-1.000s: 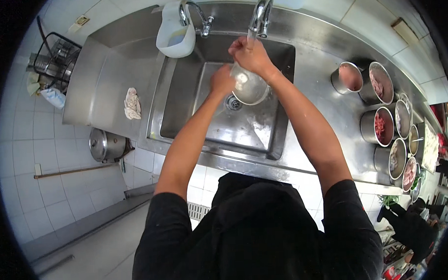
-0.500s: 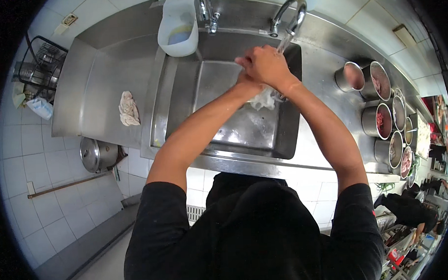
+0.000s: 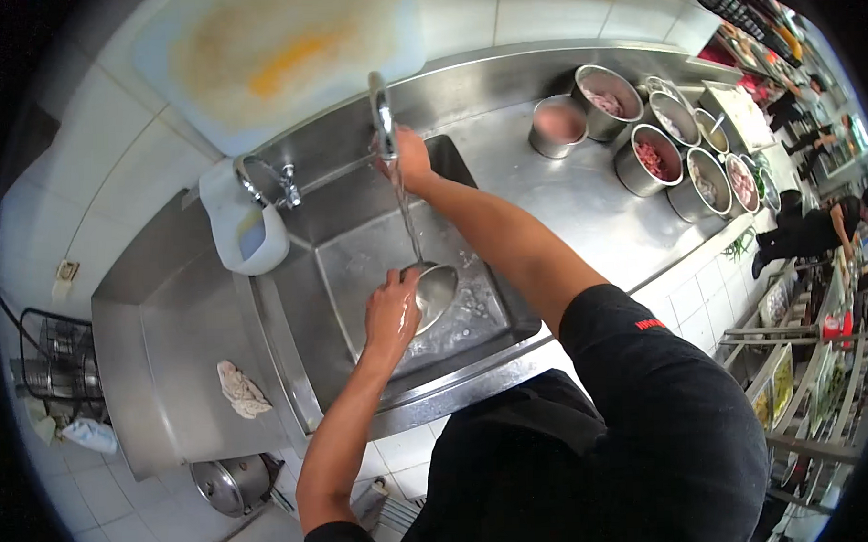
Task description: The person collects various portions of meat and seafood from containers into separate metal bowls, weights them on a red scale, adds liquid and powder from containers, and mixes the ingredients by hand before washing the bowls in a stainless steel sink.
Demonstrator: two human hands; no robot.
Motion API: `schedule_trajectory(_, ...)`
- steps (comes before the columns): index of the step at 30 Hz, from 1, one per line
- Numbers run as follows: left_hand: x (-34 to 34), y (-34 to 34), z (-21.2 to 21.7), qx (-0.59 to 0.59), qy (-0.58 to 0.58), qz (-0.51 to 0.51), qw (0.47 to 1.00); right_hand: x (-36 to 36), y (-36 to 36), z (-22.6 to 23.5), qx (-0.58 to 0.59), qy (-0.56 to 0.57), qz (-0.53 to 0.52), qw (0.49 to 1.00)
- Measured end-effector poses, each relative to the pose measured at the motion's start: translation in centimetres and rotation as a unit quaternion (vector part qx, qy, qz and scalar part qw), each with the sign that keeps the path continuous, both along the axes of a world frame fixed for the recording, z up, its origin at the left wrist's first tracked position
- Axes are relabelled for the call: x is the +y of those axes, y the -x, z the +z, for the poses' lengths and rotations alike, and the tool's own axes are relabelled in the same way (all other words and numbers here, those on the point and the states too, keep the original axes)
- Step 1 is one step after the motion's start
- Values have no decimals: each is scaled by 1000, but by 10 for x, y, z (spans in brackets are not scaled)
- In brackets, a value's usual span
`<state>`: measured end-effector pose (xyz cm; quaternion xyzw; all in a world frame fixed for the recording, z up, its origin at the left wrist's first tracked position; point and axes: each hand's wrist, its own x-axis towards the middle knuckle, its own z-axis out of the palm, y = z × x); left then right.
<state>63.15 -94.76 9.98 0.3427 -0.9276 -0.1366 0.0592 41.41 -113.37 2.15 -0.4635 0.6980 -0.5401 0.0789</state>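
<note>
Change: The two hands, close together half a second ago, now stand well apart, leaving the bowl to the left hand alone
Left hand [image 3: 392, 306]: fingers curled against the near-left rim of a round, shiny silver-coloured metal bowl [image 3: 439, 292], pinching it
Bowl: tilted inside the rectangular stainless-steel sink [image 3: 353, 274], above its floor; a clear stream of water [image 3: 408, 219] falls to its upper edge; contents, if any, cannot be made out
Right hand [image 3: 413, 159]: raised behind the curved chrome tap [image 3: 382, 115], partly hidden by it; whether its fingers are spread or pressed together, or touch the tap, cannot be told
Worktop [image 3: 508, 187]: round steel tubs stand at its far right; the short tub [image 3: 546, 147] holds a smooth pink mass, the tall tub [image 3: 589, 113] pale pink pieces, the nearer tub [image 3: 631, 173] bright red pieces
White translucent plastic container [image 3: 224, 226]: under the smaller chrome tap [image 3: 290, 185], something bluish visible low inside
</note>
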Motion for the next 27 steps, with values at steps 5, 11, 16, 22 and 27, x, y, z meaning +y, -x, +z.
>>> schedule_trajectory(5,21,-21,-9,-32,55,-17,998,53,-8,68,-20,-173,35,984)
schedule_trajectory(11,19,-41,-26,-89,109,-8,990,163,149,114,159,-140,-89,973)
schedule_trajectory(16,38,-23,19,12,123,71,990,275,392,133,170,-187,-341,905)
schedule_trajectory(22,97,40,21,255,-227,318,884,291,501,122,124,-476,-129,861)
schedule_trajectory(27,145,178,58,423,-447,369,696,257,555,41,72,-633,-64,768)
